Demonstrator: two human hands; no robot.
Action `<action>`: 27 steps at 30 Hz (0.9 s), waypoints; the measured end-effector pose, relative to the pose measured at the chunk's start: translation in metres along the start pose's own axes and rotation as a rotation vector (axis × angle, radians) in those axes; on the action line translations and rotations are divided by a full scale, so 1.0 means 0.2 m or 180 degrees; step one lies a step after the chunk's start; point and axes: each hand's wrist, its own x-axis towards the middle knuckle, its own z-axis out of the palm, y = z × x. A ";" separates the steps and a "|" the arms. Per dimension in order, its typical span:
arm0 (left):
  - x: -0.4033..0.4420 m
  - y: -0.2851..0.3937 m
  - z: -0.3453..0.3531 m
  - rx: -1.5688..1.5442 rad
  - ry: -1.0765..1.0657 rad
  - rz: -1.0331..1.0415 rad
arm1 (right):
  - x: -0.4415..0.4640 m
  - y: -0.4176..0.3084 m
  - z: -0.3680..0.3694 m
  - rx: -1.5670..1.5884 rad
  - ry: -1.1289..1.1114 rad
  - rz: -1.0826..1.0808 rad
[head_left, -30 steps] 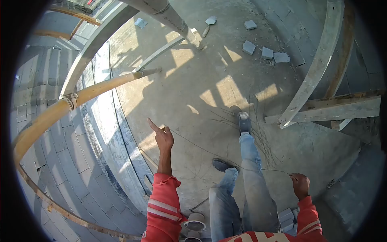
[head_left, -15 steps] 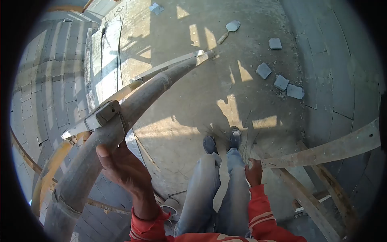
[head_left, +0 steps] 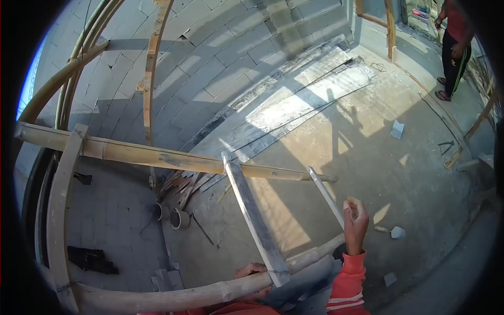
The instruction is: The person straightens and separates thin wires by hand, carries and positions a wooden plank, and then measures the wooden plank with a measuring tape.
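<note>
Two bamboo poles joined by wooden crosspieces form a ladder-like frame. Along the near bamboo pole (head_left: 226,290), beside the middle crosspiece (head_left: 254,220), is my left hand (head_left: 251,271). Its fingers curl against the pole from behind, and the pole hides much of the hand. My right hand (head_left: 355,223) is raised at the right, near the end of a narrower crosspiece (head_left: 326,197). Its fingers are bent in toward the thumb; anything between them is too small to make out. The far bamboo pole (head_left: 199,162) crosses the view.
At the upper right stands another person (head_left: 454,50). Long boards (head_left: 310,97) lie beside the block wall (head_left: 210,63). A trowel (head_left: 397,232) and block pieces (head_left: 397,129) are on the floor. Two buckets (head_left: 179,219) stand below the far pole.
The view has swung left, bringing in the frame's crosspieces and the other person. My left hand is now partly behind the near pole; my right hand is raised beside the frame.
</note>
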 end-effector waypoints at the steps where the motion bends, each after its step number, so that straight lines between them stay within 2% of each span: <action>1: -0.02 0.05 0.01 -0.0388 -0.0138 -0.0606 | 0.08 -0.08 0.06 -0.0028 -0.0262 -0.0121; 3: 0.02 0.26 -0.02 0.0403 0.0024 -0.0068 | 0.21 -0.22 0.21 0.0031 -0.0702 -0.0442; 6: -0.05 0.47 0.05 -0.0028 0.1188 -0.0417 | 0.36 -0.55 0.36 0.0304 -0.1566 -0.0509; 9: -0.04 0.47 0.14 -0.0414 0.3059 -0.1053 | 0.60 -0.83 0.55 0.0373 -0.2187 -0.0589; 11: 0.00 0.48 0.35 -0.0996 0.4142 -0.1639 | 0.75 -1.02 0.60 0.0190 -0.2603 -0.0643; 12: 0.05 0.58 0.33 -0.0526 0.4034 -0.2000 | 0.82 -1.21 0.68 0.0126 -0.2852 -0.0740; 13: 0.09 0.53 0.37 -0.0984 0.4641 -0.1369 | 0.88 -1.41 0.75 -0.0051 -0.3075 -0.0881; 14: 0.09 0.46 0.41 -0.0748 0.4739 -0.1230 | 0.94 -1.53 0.84 0.0153 -0.3371 -0.0995; 16: 0.22 0.60 0.40 -0.0725 0.5386 -0.1612 | 1.02 -1.84 1.00 0.0049 -0.3974 -0.1657; 17: 0.19 0.54 0.42 -0.0548 0.5202 -0.1724 | 1.04 -1.98 1.08 -0.0088 -0.4157 -0.1919; 19: 0.22 0.56 0.40 -0.0498 0.5462 -0.1459 | 1.05 -2.23 1.24 -0.0351 -0.4378 -0.2459; 20: 0.22 0.57 0.42 -0.0549 0.5544 -0.1530 | 1.03 -2.34 1.35 -0.0357 -0.4567 -0.2549; 22: 0.20 0.56 0.40 -0.0542 0.5295 -0.1686 | 0.82 -2.58 1.48 -0.0282 -0.4583 -0.2815; 25: 0.19 0.54 0.41 -0.0486 0.5391 -0.1857 | 0.48 -2.83 1.78 0.0220 -0.4982 -0.3168; 27: 0.15 0.41 0.46 0.0111 0.5402 -0.2144 | 0.22 -2.97 1.96 0.0457 -0.4761 -0.3460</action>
